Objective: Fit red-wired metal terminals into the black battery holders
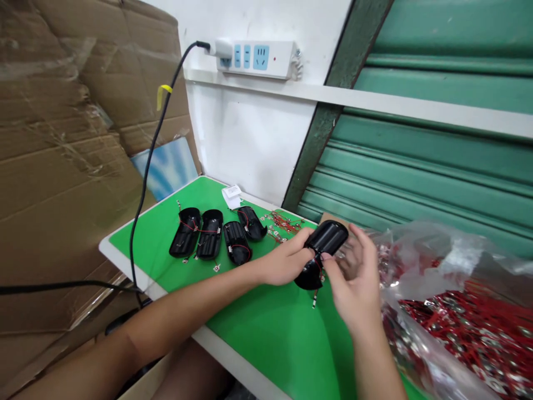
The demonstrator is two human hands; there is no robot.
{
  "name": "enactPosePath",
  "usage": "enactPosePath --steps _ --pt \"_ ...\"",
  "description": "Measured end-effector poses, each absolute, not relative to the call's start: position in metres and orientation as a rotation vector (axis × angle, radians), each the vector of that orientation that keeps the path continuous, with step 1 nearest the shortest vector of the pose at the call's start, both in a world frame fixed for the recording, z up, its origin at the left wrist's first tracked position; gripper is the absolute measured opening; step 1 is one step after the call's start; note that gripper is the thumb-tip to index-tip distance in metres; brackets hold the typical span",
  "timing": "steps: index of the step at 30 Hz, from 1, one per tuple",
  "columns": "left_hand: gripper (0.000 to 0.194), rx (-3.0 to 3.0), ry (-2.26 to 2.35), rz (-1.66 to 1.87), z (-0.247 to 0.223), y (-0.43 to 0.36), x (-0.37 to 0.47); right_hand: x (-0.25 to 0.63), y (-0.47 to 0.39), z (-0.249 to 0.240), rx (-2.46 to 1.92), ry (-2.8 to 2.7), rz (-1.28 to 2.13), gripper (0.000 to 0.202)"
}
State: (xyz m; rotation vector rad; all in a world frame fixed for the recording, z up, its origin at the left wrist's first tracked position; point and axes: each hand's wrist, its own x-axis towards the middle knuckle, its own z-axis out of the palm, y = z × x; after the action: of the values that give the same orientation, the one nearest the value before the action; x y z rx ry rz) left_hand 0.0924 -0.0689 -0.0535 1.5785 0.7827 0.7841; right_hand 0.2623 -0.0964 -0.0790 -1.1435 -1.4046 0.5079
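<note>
Between my two hands, above the right part of the green table, is a black plastic battery housing (328, 238) with a thin red wire and a small contact piece (314, 300) hanging below it. My left hand (287, 258) grips its left side, thumb and fingers bent against the casing. On the other side my right hand (353, 272) has its thumb pressed on the middle by the red wire; its other fingers are partly behind the casing. Several similar black housings (209, 233) with red wires lie to the left. Loose red wires with metal contacts (285, 221) are scattered just behind my left hand.
A clear plastic bag (449, 250) full of red wires (487, 328) stands at the right. A black cable (144, 183) runs from the power strip (278, 58) past the green table's (245, 300) left edge. Cardboard (50, 183) stands left; a green shutter (428, 161) is behind.
</note>
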Motion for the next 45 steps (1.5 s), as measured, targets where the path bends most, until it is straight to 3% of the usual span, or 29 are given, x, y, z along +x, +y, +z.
enactPosePath --steps 4,24,35,40,45 --pt "0.024 1.688 0.836 0.741 -0.05 -0.069 0.089 0.263 -0.1 -0.081 -1.178 -1.464 0.656 0.065" --pt "0.026 1.917 0.736 0.711 -0.058 -0.063 0.085 0.253 -0.103 -0.075 -1.193 -1.309 0.783 0.074" --pt "0.01 1.951 0.712 0.797 -0.063 -0.066 0.088 0.247 -0.105 -0.075 -1.183 -1.27 0.75 0.075" --pt "0.02 1.743 0.758 0.765 -0.062 -0.061 0.089 0.246 -0.106 -0.073 -1.193 -1.263 0.77 0.074" --pt "0.034 1.254 0.749 0.949 -0.061 -0.048 0.088 0.259 -0.101 -0.067 -1.19 -1.137 0.762 0.071"
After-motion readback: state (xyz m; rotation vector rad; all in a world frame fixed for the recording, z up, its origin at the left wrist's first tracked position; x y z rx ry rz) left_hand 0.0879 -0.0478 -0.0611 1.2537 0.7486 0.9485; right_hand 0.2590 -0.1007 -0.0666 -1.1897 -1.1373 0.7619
